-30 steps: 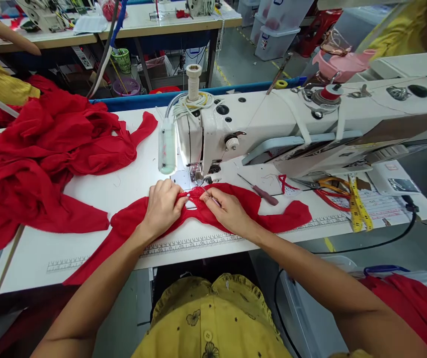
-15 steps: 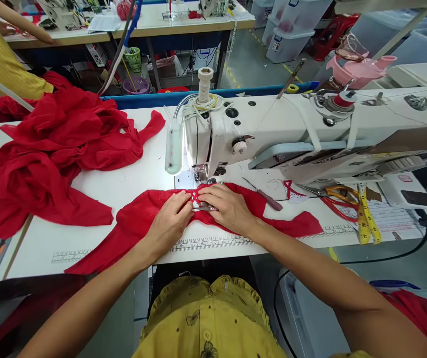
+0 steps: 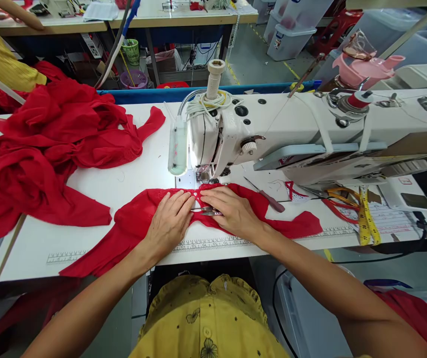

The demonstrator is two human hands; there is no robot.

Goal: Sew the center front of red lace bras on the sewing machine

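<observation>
A red garment piece with a narrow criss-cross strip at its middle lies under the needle area of a white sewing machine. My left hand presses on it left of the strip, its bent fingers close together holding the cloth. Just to the right of the strip, my right hand rests on the same cloth with curled fingers. Small metal thread snips stick out from under my right palm, pointing left; their handles are mostly hidden. The presser foot is right behind the fingertips.
A heap of red fabric lies at left. Right of my hands are a seam ripper, orange-handled scissors and a yellow tape measure. A printed ruler runs along the front edge. Another person's yellow sleeve shows at upper left.
The view has shifted slightly. My hands stay on the red garment by the presser foot, and more of the snips shows between them.
</observation>
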